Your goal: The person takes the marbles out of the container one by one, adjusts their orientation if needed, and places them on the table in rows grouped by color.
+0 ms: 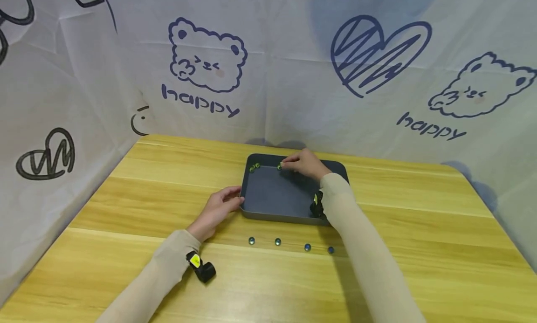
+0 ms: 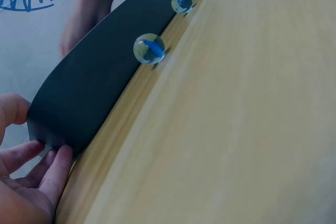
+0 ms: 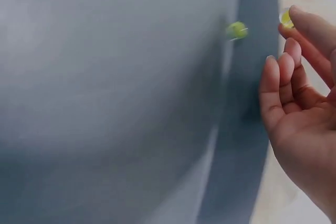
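The right hand pinches a clear marble w/ yellow-green inside btwn thumb & index tips; its other fingers bend loosely & hold nothing. Prob. b/c sth so small & round leaves room for two tips only, and the rest would block the view. That grip is by the far wall of the dark tray; exact height over it can't be told. In the head view a bit of green shows right at the fingertips: held one or another just under it, unclear.

Left of the pinch, near the tray's far-left corner, sit two loose green marbles, close to the walls, which presumably stop them rolling off.

The left hand is nearer the person & left of the pinch, fingers spread a little & resting on the tray's outer side at the near-left corner, pinching nothing small. Likely there to steady the tray, w/ the inside left free for the other hand. Whether the thumb hooks over the rim, can't tell.

Right of the left hand & nearer the person, four blue marbles sit in a rough row on the wooden table, apart from the tray's near wall; spacing prob. makes single pickup easy.
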A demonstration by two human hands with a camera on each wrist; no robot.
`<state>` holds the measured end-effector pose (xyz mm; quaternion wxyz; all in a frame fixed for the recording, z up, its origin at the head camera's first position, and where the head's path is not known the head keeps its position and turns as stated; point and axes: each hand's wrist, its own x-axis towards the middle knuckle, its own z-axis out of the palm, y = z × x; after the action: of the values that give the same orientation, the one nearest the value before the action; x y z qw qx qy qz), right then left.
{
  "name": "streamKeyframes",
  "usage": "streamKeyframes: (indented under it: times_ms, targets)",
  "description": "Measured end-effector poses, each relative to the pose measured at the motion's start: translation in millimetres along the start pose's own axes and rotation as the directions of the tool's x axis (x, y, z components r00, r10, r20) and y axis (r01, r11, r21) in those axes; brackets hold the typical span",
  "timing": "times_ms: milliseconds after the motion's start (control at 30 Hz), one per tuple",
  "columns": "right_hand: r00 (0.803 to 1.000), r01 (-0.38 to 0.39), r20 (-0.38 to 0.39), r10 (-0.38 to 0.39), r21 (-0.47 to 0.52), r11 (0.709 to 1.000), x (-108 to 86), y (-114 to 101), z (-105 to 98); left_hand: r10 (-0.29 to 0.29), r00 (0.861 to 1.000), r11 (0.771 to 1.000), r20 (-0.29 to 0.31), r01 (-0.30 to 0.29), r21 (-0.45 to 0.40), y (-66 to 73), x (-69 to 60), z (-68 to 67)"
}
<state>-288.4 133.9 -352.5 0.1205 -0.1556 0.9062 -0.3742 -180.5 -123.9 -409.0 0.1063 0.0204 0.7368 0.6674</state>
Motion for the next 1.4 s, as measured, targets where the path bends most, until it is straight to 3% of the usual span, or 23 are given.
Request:
streamKeyframes:
  times_ms: [233,367,567,800,1100,1400]
  targets:
    - [0.999,0.033,-0.044,-0.024,0.219,0.975,-6.3,-22,-15,0.014,1.000,1.000,0.010,-0.014,0.003,0.9,-0.3,-0.1]
    - [0.995,0.080,-0.076,-0.062,0.255,0.964,-13.4,-34,-21,0.020,1.000,1.000,0.009,-0.020,-0.002,1.0,0.4,0.1]
    - [0.985,0.170,-0.079,-0.156,0.216,0.961,-28.0,-48,-22,0.012,1.000,1.000,0.001,-0.012,0.003,1.0,1.3,-0.5]
    - [0.956,0.289,-0.014,-0.293,0.214,0.933,-56.2,-62,-8,0.011,1.000,1.000,0.008,-0.011,-0.003,3.0,1.2,0.5]
    - [0.905,0.403,0.015,-0.425,0.291,0.868,-95.3,-72,15,0.004,1.000,1.000,0.010,-0.004,0.005,2.7,0.3,0.9]
    - [0.919,0.350,0.016,-0.395,0.430,0.832,-126.4,-78,42,-0.001,1.000,1.000,0.000,0.001,0.007,1.0,-0.9,0.6]
